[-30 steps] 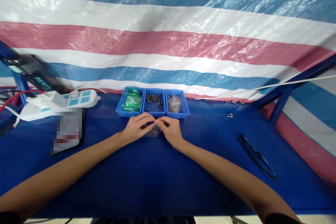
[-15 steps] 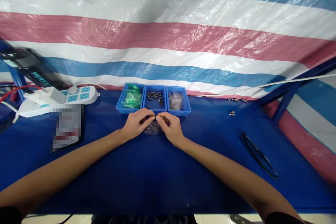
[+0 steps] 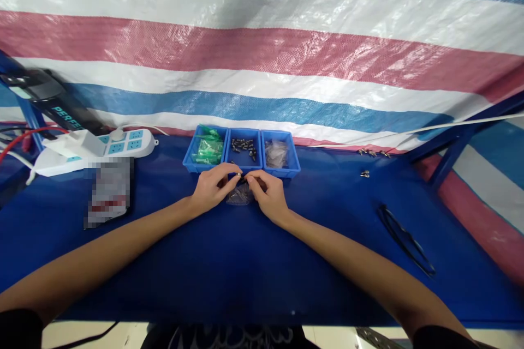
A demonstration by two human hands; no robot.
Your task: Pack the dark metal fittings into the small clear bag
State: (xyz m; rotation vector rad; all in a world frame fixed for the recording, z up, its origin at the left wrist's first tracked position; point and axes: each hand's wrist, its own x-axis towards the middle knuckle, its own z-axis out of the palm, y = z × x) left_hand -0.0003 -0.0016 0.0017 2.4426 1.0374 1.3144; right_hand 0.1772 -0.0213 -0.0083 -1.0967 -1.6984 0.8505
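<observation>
On the far left of the blue desk [image 3: 229, 272] lie a white power strip [image 3: 96, 150] and, just in front of it, a blurred flat card [image 3: 108, 192]. Further right, against the striped tarp [image 3: 262, 65], three small blue bins sit side by side and touching: the left bin [image 3: 195, 166] holds green bagged pieces [image 3: 208, 150], the middle bin [image 3: 244, 166] a scatter of dark metal parts [image 3: 242, 145], still a fair number, and the right bin [image 3: 291, 166] some clear empty bags [image 3: 276, 154]. Right in front of the middle bin the left hand [image 3: 210, 188] and right hand [image 3: 268, 196] meet, fingertips all but touching. The left grip is pinched on a small metal part [image 3: 238, 175], thumb against forefinger; the right grip is pressed together on what looks like the mouth of a clear bag [image 3: 239, 195], though the pinch is too small to tell for sure. That bag lies on the desk between and just under the hands, and seems to hold a few dark parts already. Judging by this, the bagging is somewhere in the middle: some filled green packs are stacked, one bag is being loaded, and loose parts and empty bags remain. To the right a few stray parts [image 3: 370, 154] lie near the tarp, and black tweezers [image 3: 405, 240] rest well apart near the desk's edge.
</observation>
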